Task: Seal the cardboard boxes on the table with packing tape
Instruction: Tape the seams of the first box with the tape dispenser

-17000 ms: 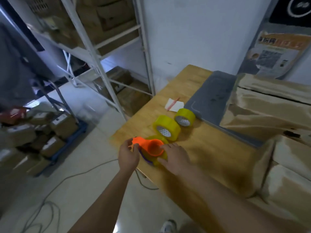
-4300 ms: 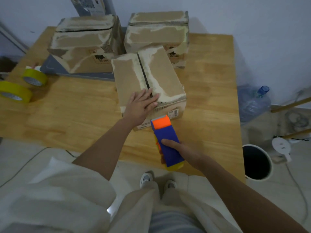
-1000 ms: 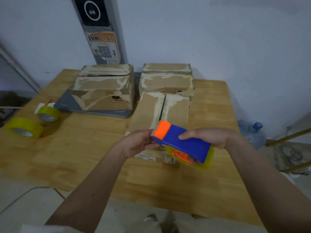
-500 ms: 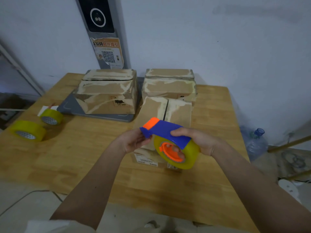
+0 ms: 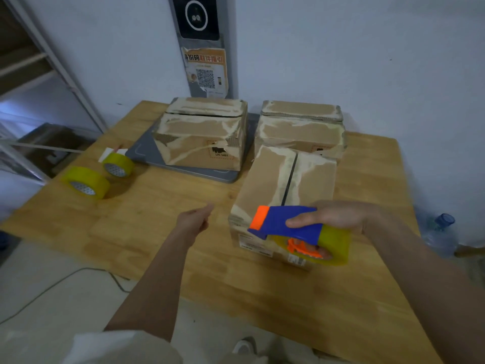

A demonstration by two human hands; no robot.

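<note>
At the far left of the wooden bench [image 5: 157, 232] lie two yellow tape rolls on their sides; the larger roll [image 5: 85, 182] sits nearest the edge, the smaller roll [image 5: 117, 164] just behind and to its right, close to a white slip of paper [image 5: 111, 153]; next comes a grey mat [image 5: 189, 172] bearing the left rear box [image 5: 202, 137], brown cardboard blotched with pale torn patches and a printed label on its front face; the left hand [image 5: 195, 223] hangs in the air above the bench, holding nothing, its fingers loosely curled and somewhat blurred, apart from every box and left of the near box [image 5: 275, 190]; that box stands lengthwise toward the person, its two top flaps folded down with a dark open seam running between them, no tape across it, pale scuffed strips flanking the seam; behind it the right rear box [image 5: 299, 130] rests against the wall side, its lid closed; in front of the near box's near end the right hand [image 5: 338, 216] grips a tape dispenser [image 5: 288, 223], blue-bodied with an orange tip pointing left, fingers wrapped over the blue top; a yellowish tape roll [image 5: 334, 244] on an orange hub sits under the hand; the dispenser is held above the near box's front edge, whether touching it I cannot tell; a water bottle [image 5: 438, 235] stands on the floor at the far right.
</note>
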